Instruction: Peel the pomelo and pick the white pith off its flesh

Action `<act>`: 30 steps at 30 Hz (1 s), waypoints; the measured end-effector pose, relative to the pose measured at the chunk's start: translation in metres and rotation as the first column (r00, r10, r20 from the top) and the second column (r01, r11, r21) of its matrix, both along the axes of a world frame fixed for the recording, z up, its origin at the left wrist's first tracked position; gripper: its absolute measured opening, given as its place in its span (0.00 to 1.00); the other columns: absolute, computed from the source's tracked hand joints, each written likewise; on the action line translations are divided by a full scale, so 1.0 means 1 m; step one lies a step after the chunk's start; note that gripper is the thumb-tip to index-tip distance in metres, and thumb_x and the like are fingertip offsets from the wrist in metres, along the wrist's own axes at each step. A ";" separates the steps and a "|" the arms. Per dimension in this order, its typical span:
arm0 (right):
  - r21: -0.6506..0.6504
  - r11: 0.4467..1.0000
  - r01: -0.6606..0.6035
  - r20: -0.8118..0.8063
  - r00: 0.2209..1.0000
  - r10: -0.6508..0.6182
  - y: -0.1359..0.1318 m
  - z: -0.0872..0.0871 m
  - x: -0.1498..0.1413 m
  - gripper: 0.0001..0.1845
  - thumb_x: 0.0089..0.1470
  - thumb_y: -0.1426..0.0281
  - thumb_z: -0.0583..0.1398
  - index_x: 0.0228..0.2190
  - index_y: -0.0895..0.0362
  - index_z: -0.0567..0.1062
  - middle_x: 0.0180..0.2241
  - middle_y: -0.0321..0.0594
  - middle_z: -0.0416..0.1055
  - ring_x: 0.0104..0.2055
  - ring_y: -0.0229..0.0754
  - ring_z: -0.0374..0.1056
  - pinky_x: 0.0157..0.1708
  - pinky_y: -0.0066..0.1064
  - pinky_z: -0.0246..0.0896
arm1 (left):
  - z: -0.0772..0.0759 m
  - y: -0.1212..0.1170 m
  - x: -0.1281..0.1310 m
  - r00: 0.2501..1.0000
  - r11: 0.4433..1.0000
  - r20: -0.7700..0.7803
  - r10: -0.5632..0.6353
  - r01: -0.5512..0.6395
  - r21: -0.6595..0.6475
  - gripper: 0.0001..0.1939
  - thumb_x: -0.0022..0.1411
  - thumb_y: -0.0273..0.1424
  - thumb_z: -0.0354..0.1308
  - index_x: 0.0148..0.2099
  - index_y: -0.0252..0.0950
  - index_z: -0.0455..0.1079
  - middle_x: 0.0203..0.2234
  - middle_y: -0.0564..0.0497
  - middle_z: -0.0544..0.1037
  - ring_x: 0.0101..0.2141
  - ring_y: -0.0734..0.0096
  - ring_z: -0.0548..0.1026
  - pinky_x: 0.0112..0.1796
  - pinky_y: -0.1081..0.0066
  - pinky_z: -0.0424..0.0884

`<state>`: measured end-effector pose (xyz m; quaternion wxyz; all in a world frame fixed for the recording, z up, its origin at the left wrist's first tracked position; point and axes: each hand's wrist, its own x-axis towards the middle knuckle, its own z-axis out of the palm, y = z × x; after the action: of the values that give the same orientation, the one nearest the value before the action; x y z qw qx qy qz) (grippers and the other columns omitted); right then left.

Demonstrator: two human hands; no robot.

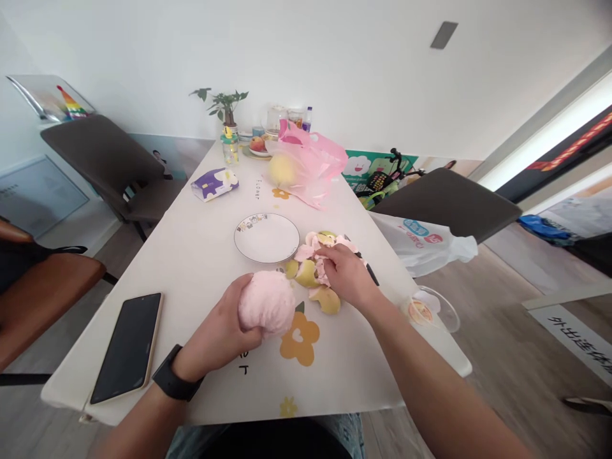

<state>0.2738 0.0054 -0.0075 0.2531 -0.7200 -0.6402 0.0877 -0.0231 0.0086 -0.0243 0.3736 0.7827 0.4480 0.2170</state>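
Note:
My left hand wraps round a peeled pomelo with pale pink pith outside, held above the near part of the table. My right hand is over a heap of pomelo peel, fingers curled and pressed together at the tips. Whether a scrap of peel is between them is hidden. The peel pieces are yellow-green outside and pink inside. Beyond the right hand a dark handle-like thing partly shows. Left of the heap, close to it, lies a white plate with a cartoon rim.
A phone lies at the table's left edge. Farther back are a tissue pack, a pink plastic bag with a yellow pomelo, and a potted plant. A white bag hangs at the right edge. Chairs flank the table.

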 end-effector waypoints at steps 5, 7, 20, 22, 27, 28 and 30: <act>0.003 0.999 -0.040 0.137 0.990 0.039 -0.015 0.006 -0.015 0.26 0.58 0.68 0.56 0.57 0.60 0.71 0.63 0.56 0.60 0.65 0.62 0.56 0.61 0.52 0.54 | -0.005 0.000 -0.008 0.997 0.997 0.025 -0.070 0.070 0.024 0.47 0.50 0.24 0.59 0.70 0.45 0.47 0.66 0.46 0.60 0.64 0.52 0.62 0.63 0.52 0.62; -0.083 0.993 -0.080 -0.019 0.997 0.079 -0.027 0.014 -0.031 0.24 0.60 0.62 0.57 0.56 0.57 0.72 0.61 0.53 0.65 0.58 0.58 0.65 0.54 0.49 0.63 | -0.007 -0.003 -0.010 0.995 0.996 0.044 -0.087 0.085 0.039 0.47 0.50 0.23 0.59 0.70 0.45 0.46 0.67 0.46 0.59 0.65 0.52 0.61 0.63 0.51 0.61; -0.369 0.854 -0.368 -0.405 0.890 0.209 -0.048 0.040 -0.056 0.15 0.51 0.63 0.63 0.40 0.54 0.73 0.35 0.37 0.77 0.32 0.41 0.71 0.28 0.30 0.60 | -0.014 -0.020 -0.017 0.961 0.914 -0.007 -0.278 0.266 0.306 0.53 0.48 0.14 0.55 0.73 0.44 0.41 0.71 0.43 0.47 0.70 0.51 0.50 0.66 0.46 0.57; -0.401 0.850 -0.343 -0.324 0.920 0.219 -0.046 0.047 -0.055 0.14 0.47 0.63 0.64 0.37 0.55 0.73 0.32 0.36 0.76 0.31 0.41 0.69 0.26 0.31 0.58 | -0.012 -0.021 -0.014 0.954 0.895 -0.029 -0.299 0.291 0.339 0.53 0.49 0.14 0.55 0.73 0.43 0.40 0.71 0.42 0.47 0.70 0.51 0.50 0.65 0.47 0.58; -0.458 0.829 -0.320 -0.198 0.946 0.256 -0.042 0.055 -0.054 0.12 0.43 0.65 0.63 0.33 0.55 0.72 0.30 0.36 0.75 0.28 0.39 0.66 0.23 0.30 0.53 | -0.009 -0.025 -0.007 0.944 0.851 -0.063 -0.323 0.319 0.417 0.52 0.48 0.13 0.55 0.73 0.41 0.42 0.71 0.41 0.49 0.70 0.50 0.50 0.66 0.46 0.57; -0.465 0.826 -0.319 -0.201 0.946 0.253 -0.041 0.054 -0.054 0.12 0.43 0.66 0.63 0.33 0.55 0.72 0.29 0.35 0.75 0.27 0.39 0.66 0.23 0.30 0.52 | -0.009 -0.025 -0.006 0.944 0.843 -0.068 -0.324 0.320 0.432 0.52 0.48 0.13 0.55 0.73 0.40 0.42 0.71 0.40 0.50 0.70 0.49 0.50 0.66 0.45 0.57; -0.473 0.824 -0.312 -0.209 0.948 0.239 -0.040 0.051 -0.053 0.10 0.43 0.68 0.62 0.32 0.54 0.72 0.28 0.34 0.74 0.27 0.38 0.65 0.22 0.29 0.51 | -0.009 -0.026 -0.004 0.940 0.824 -0.073 -0.333 0.328 0.461 0.52 0.48 0.13 0.55 0.73 0.39 0.43 0.70 0.40 0.51 0.70 0.48 0.49 0.66 0.44 0.56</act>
<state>0.2208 -0.0344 0.0436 0.0868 -0.6526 -0.6732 0.3367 -0.0274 -0.0178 -0.0331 0.2086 0.9138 0.2383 0.2545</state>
